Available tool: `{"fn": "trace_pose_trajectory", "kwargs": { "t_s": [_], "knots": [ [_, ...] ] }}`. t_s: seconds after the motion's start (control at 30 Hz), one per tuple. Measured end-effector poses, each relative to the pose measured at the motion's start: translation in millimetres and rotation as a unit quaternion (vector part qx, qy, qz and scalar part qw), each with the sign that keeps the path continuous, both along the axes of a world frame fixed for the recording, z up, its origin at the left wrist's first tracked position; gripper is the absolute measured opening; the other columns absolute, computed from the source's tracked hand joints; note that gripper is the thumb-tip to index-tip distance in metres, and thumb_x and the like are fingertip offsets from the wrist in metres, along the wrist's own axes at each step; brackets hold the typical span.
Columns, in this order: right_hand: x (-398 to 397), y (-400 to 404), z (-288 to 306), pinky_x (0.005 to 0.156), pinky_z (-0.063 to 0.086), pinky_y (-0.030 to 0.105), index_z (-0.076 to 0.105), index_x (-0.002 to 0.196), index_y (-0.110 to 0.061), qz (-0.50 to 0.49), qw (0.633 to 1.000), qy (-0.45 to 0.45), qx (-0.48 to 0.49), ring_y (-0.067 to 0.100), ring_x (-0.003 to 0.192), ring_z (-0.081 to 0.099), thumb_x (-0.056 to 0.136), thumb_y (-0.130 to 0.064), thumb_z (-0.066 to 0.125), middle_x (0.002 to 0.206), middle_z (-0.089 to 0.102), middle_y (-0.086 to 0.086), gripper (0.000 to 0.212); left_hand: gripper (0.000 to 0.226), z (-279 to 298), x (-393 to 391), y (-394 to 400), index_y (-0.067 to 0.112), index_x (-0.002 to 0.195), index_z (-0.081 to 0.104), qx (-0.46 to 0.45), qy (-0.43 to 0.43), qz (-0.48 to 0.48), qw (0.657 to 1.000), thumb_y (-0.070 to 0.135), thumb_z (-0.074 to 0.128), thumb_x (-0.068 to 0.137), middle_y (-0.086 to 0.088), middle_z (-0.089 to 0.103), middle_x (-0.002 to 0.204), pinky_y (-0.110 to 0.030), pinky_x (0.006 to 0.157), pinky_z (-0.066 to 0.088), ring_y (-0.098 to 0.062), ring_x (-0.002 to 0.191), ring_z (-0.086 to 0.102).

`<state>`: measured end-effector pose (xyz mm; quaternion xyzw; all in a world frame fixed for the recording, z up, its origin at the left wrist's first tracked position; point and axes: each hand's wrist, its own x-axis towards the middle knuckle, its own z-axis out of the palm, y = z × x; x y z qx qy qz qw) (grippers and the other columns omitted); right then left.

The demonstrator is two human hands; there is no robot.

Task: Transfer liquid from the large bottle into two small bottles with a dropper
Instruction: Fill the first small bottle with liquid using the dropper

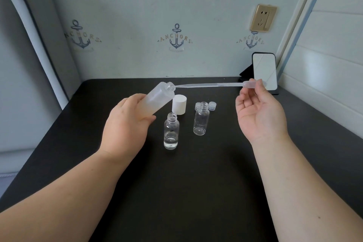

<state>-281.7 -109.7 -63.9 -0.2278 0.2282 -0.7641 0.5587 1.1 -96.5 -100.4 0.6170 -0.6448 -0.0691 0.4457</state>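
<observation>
1. A black table (pixel 196 182) fills the lower view beneath a pale wall printed with anchors; a gold-framed socket (pixel 263 18) sits at 1 o'clock on that wall.
2. The person's left hand (pixel 125 124), reaching in from 8 o'clock, wraps its fingers around the lower body of the large bottle (pixel 157 100), a frosted, uncapped bottle held off the table and tilted with its mouth pointing toward 1 o'clock.
3. The right hand (pixel 257 112), well apart from the left at 3 o'clock, pinches the bulb of the dropper (pixel 216 85) between thumb and fingertips, palm turned up; the dropper lies almost level, its tip right at the large bottle's mouth.
4. A phone (pixel 264 70) leans on a dark stand at 2 o'clock, near the table's back edge.
5. The near small bottle (pixel 171 133) stands upright and open at centre, a little clear liquid at its bottom.
6. The far small bottle (pixel 201 119) stands open to the near one's 2 o'clock and looks empty.
7. A white cap (pixel 179 104) rests just below the tilted bottle's neck.
8. Two clear caps (pixel 212 105) sit directly behind the far small bottle.
</observation>
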Motion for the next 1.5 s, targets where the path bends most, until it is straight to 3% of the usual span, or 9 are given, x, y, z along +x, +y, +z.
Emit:
{"fn": "trace_pose_trajectory", "kwargs": {
  "t_s": [0.2,0.37,0.63,0.93,1.03,1.1,1.23,1.33,1.5],
  "knots": [
    [-2.8,0.1,0.4,0.068,0.055,0.025,0.067,0.108,-0.004,-0.009,0.999,-0.034,0.004,0.014,0.074,0.069,0.093,-0.016,0.07,0.089,0.072,0.004,0.02,0.035,-0.6,0.5,0.4,0.041,0.114,0.053,0.005,0.055,-0.001,0.998,0.03,0.073,0.088,0.028,0.054,0.099,-0.03,0.077,0.04,-0.004,0.092,0.052],
    [-2.0,0.6,1.4,0.064,0.052,0.024,0.066,0.109,-0.003,-0.005,0.999,-0.029,0.011,0.013,0.068,0.065,0.095,-0.014,0.067,0.08,0.069,0.004,0.018,0.036,-1.9,1.5,-1.3,0.045,0.112,0.046,0.025,0.104,-0.009,0.994,0.036,0.073,0.089,0.021,0.058,0.101,-0.032,0.077,0.05,-0.008,0.092,0.061],
    [-1.0,-1.1,0.0,0.061,0.048,0.023,0.067,0.102,-0.003,0.001,1.0,-0.007,0.02,0.014,0.062,0.059,0.095,-0.012,0.066,0.076,0.066,0.004,0.012,0.043,-3.6,0.1,-4.3,0.042,0.12,0.043,0.039,0.126,0.0,0.991,0.039,0.073,0.09,0.03,0.053,0.096,-0.012,0.064,0.036,0.017,0.083,0.055],
    [-2.1,-5.0,-3.7,0.06,0.049,0.024,0.07,0.098,-0.002,0.005,1.0,0.011,0.024,0.014,0.062,0.059,0.093,-0.012,0.067,0.077,0.067,0.006,0.011,0.058,-4.5,-0.2,-7.2,0.032,0.135,0.045,0.055,0.133,-0.021,0.989,0.044,0.075,0.087,0.035,0.049,0.097,-0.013,0.067,0.036,0.013,0.088,0.05],
    [-1.1,-5.0,-3.7,0.06,0.049,0.024,0.073,0.096,-0.003,0.007,1.0,0.012,0.021,0.014,0.062,0.06,0.093,-0.012,0.068,0.078,0.068,0.006,0.011,0.061,-1.4,-1.0,-2.3,0.031,0.138,0.045,0.047,0.16,-0.025,0.986,0.049,0.072,0.087,0.027,0.054,0.109,-0.013,0.072,0.039,0.006,0.096,0.055],
    [-0.7,-4.7,-3.6,0.06,0.05,0.024,0.074,0.094,-0.003,0.008,1.0,0.016,0.018,0.015,0.062,0.06,0.093,-0.013,0.068,0.078,0.068,0.006,0.011,0.05,2.0,-0.2,3.6,0.03,0.135,0.048,0.008,0.174,-0.01,0.985,0.046,0.066,0.092,0.018,0.057,0.118,-0.018,0.079,0.044,-0.002,0.103,0.057],
    [-0.8,-4.5,-3.9,0.06,0.049,0.024,0.074,0.095,-0.004,0.008,1.0,0.024,0.011,0.014,0.063,0.06,0.093,-0.013,0.067,0.078,0.068,0.005,0.011,0.018,9.5,0.3,19.1,0.034,0.114,0.058,-0.094,0.148,0.011,0.984,0.032,0.059,0.096,0.009,0.059,0.098,-0.026,0.071,0.049,-0.009,0.083,0.055],
    [-1.1,-4.5,-3.8,0.06,0.049,0.024,0.071,0.1,-0.004,0.007,0.999,0.032,0.006,0.014,0.063,0.059,0.093,-0.014,0.067,0.077,0.067,0.005,0.013,0.01,10.1,-5.0,27.4,0.032,0.102,0.065,-0.078,0.131,-0.056,0.987,0.033,0.058,0.095,0.005,0.063,0.085,-0.027,0.07,0.052,-0.01,0.08,0.059],
    [-1.9,-4.1,-3.7,0.06,0.049,0.024,0.071,0.101,-0.004,0.009,0.999,0.03,0.004,0.014,0.062,0.059,0.094,-0.014,0.067,0.077,0.068,0.004,0.013,0.024,9.1,-10.0,30.2,0.038,0.095,0.071,-0.009,0.081,-0.141,0.987,0.056,0.061,0.084,0.009,0.064,0.075,-0.025,0.068,0.053,-0.012,0.075,0.062]
  ]
}}
